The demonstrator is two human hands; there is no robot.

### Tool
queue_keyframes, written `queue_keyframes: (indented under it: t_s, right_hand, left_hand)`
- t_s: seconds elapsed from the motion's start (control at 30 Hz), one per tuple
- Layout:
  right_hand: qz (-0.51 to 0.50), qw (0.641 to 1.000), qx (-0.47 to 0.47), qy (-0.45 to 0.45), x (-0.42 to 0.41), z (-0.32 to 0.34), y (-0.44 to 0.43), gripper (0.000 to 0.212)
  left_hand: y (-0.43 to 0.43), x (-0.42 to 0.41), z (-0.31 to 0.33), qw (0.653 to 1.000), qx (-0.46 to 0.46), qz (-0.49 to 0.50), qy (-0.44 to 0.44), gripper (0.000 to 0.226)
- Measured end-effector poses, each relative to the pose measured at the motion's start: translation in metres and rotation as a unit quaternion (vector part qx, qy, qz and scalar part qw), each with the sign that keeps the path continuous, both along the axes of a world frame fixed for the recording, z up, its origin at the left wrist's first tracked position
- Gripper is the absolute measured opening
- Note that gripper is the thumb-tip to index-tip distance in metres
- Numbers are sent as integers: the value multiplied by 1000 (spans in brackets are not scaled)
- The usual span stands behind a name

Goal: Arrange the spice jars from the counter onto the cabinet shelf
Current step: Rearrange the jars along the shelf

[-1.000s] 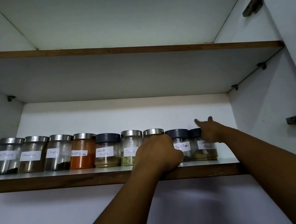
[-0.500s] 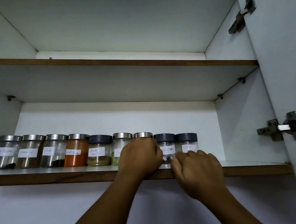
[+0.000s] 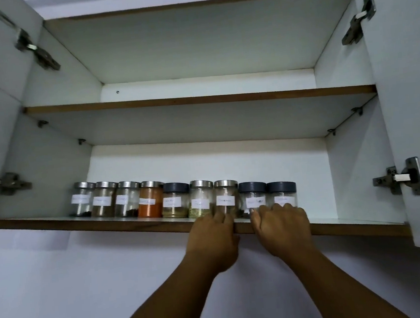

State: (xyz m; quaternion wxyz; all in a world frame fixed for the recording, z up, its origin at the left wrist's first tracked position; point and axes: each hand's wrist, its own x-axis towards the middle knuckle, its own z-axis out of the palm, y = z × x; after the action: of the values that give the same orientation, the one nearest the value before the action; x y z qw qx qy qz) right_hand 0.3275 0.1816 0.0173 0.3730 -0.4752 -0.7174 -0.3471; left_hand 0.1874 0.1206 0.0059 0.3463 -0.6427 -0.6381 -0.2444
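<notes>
As spice jars [image 3: 151, 203] line the shelf [image 3: 107, 219], left hand [image 3: 212, 238] and right hand [image 3: 283, 225] meet the three-o'clock jars, grip unclear. Only final nudging seems left.

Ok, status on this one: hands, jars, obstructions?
Left hand at base of seventh jar, right hand at dark-lidded end jars; grip unclear. Nine spice jars lined on lower shelf. Nothing blocking.
</notes>
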Motion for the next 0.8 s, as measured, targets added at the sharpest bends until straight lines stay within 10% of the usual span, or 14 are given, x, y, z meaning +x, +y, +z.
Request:
queue_keyframes:
  t_s: [0.3,0.8]
  right_hand:
    - [-22,995,-93,-3,-5,-10,-58,34]
    - [199,972,-121,-1,-195,-50,-262,45]
  left_hand:
    - [-90,-30,-11,986,-155,35,41,67]
    - [-289,-187,-17,988,24,13,151,35]
